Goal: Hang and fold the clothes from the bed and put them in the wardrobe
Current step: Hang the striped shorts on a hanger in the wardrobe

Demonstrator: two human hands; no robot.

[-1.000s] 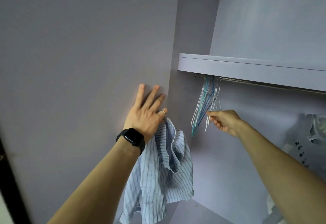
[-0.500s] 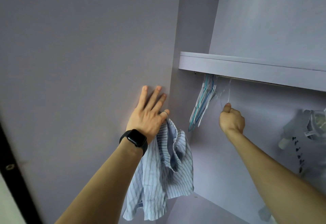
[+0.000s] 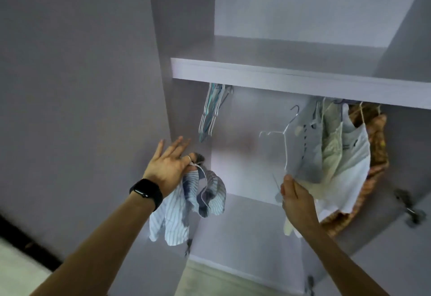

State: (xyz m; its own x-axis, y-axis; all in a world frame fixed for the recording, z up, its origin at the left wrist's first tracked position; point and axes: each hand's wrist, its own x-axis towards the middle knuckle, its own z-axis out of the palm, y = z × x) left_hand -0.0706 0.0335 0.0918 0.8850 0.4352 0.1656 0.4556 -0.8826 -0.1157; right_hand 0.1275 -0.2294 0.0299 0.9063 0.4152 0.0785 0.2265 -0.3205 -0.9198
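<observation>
Pinching a white hanger (image 3: 285,143), the right hand (image 3: 298,202); left hand (image 3: 168,170), fingers spread, holds the striped shirt (image 3: 173,221).

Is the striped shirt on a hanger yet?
No, the striped shirt hangs bunched from the left hand, while the right hand holds a bare white hanger.

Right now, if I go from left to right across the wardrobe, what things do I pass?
Blue-and-white striped shirt, thin white wire hanger, pale hanging clothes, brown textured item, grey metal hinge.
</observation>
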